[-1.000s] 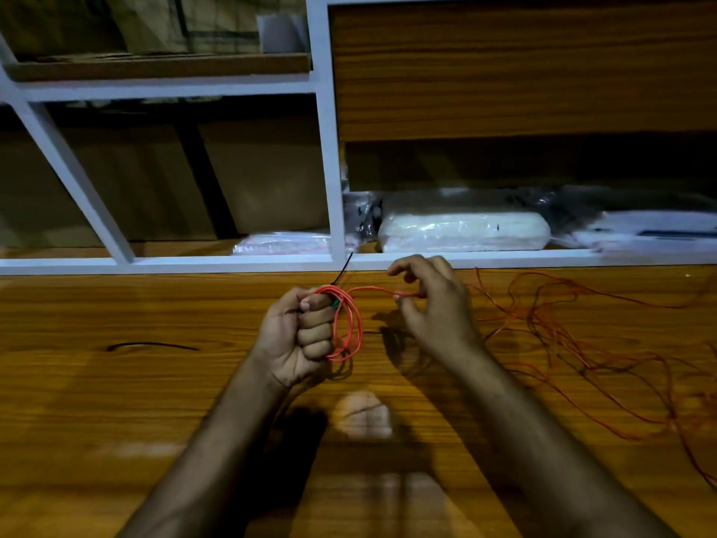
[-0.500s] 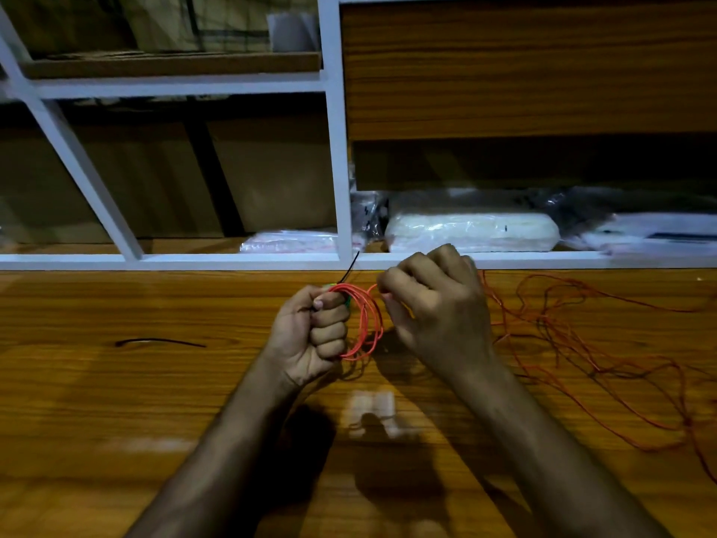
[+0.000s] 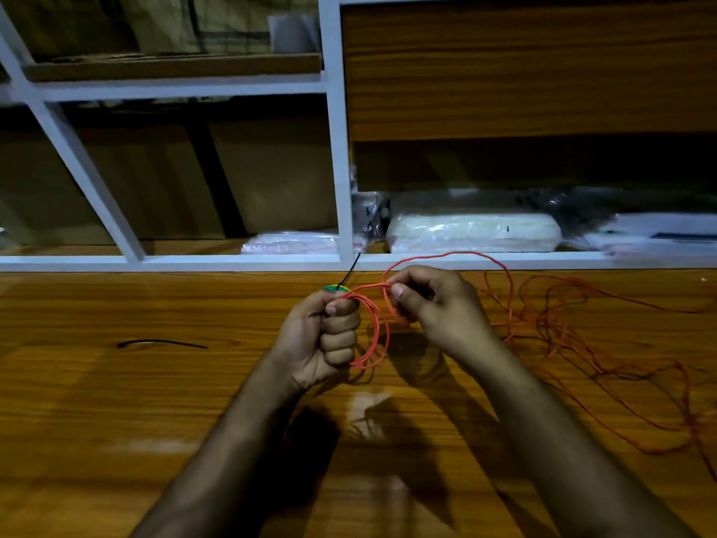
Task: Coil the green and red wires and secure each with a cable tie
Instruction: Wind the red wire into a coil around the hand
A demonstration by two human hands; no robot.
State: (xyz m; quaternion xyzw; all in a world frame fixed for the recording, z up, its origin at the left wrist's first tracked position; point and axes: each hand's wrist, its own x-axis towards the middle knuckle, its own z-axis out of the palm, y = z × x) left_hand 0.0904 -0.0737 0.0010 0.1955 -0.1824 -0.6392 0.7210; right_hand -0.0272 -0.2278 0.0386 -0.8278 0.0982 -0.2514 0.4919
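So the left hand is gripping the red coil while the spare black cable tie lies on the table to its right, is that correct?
Not quite: in the head view the spare black cable tie lies on the table to the left of the left hand, not its right. That hand does grip the red coil.

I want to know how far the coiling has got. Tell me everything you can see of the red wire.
The red wire is thin, flexible and orange-red, seemingly plastic-coated. A few loops hang from the left hand, which grips them in a fist just above the table. From there a strand runs to the right hand, which pinches it; a wide loop arches over that hand. The rest lies uncoiled in a loose tangle on the table to the right, reaching the frame's edge. No tie is seen around it.
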